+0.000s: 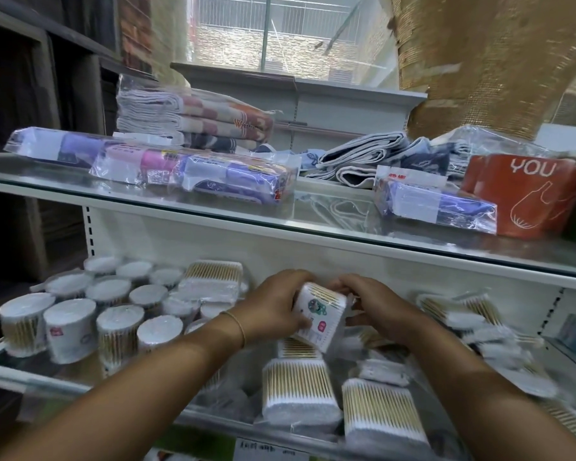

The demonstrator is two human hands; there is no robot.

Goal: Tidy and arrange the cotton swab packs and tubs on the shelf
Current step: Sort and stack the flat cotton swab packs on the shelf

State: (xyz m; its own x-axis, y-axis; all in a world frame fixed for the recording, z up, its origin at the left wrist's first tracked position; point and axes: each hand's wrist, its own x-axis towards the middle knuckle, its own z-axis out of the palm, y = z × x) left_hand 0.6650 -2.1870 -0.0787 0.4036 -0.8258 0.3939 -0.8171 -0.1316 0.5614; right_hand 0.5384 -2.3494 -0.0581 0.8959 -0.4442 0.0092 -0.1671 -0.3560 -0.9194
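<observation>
The only writing that reads clearly is "YOU", in white on an orange tub (526, 194) at the right of the upper shelf (313, 224). The wrapped towels (193, 121) at the back show a "W" and nothing more legible. The swab pack (320, 314) held between both hands carries a small round picture and a red mark (its print is too blurred to read). The left hand (273, 304) curls round the pack's left side and the right hand (376, 307) grasps its right side, holding it tilted just above the lower shelf (0, 357). It is a clear wrap of wooden sticks with white tips. Round tubs (70, 327) stand upright to the left, and flat packs (296, 390) lie below the hands.
</observation>
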